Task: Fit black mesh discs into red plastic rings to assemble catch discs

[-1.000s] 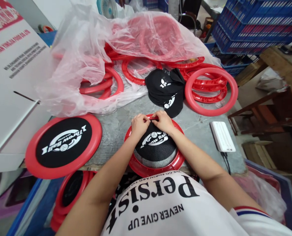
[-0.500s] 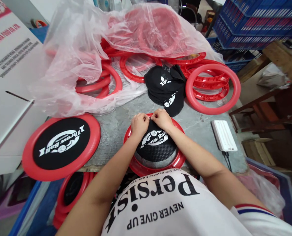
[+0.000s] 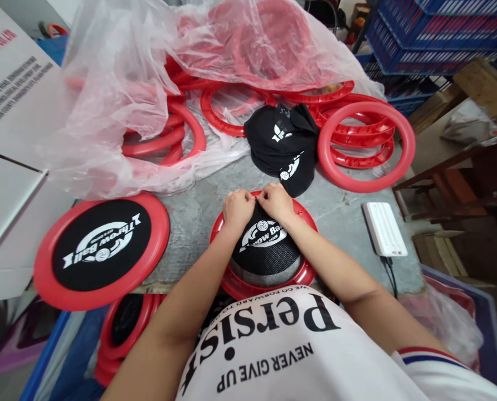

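Observation:
A red plastic ring lies on the grey table close to my body. Inside it sits a black mesh fabric disc with a white "Throw Ball" print; a gap shows between disc and ring on the near side. My left hand and my right hand meet at the ring's far edge, both with fingers pinched on the disc's far edge. The fingertips nearly touch. Just beyond my hands is a stack of black fabric discs. To the left lies a red ring with a printed black centre.
Clear plastic bags holding red rings cover the table's far side. More red rings pile up at the right. A white power bank with a cable lies near the right edge. Blue crates stand beyond; a white carton is at left.
The view has shifted slightly. Both hands stay pinched at the same spot on the disc's far edge, with hardly any movement.

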`<state>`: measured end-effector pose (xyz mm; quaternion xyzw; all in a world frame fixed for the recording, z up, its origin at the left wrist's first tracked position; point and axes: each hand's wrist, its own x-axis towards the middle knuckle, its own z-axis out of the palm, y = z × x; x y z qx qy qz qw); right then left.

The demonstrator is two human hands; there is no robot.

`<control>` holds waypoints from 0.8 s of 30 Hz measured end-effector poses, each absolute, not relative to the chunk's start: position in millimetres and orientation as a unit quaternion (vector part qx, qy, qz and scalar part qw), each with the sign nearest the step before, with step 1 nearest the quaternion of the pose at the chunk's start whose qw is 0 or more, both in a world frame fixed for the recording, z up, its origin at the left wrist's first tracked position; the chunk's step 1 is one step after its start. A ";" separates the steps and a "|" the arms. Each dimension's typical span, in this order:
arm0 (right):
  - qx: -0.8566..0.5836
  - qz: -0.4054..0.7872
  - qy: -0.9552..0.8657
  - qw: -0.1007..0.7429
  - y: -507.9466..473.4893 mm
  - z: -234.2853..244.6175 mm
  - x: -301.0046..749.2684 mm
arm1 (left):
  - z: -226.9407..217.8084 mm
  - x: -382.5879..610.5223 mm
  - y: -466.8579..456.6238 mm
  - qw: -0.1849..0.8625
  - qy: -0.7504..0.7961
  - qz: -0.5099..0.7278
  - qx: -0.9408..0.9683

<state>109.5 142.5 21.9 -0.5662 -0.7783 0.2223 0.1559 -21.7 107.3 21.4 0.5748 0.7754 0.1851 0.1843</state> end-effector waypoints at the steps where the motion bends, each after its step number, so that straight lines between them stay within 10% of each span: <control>1: -0.566 0.221 -0.779 0.153 142.1 21.4 109.0 | 21.1 -21.6 107.7 0.184 0.774 0.183 0.577; 12: -0.432 0.243 -0.838 0.228 129.7 43.3 153.0 | 15.6 -27.9 111.2 0.167 0.745 0.195 0.616; 19: -0.244 0.240 -0.940 0.004 64.7 56.9 192.8 | 26.2 -46.9 136.3 0.221 0.720 0.234 0.615; 24: -0.263 0.245 -0.933 -0.006 59.3 30.9 187.9 | 30.5 -54.1 123.4 0.188 0.680 0.267 0.656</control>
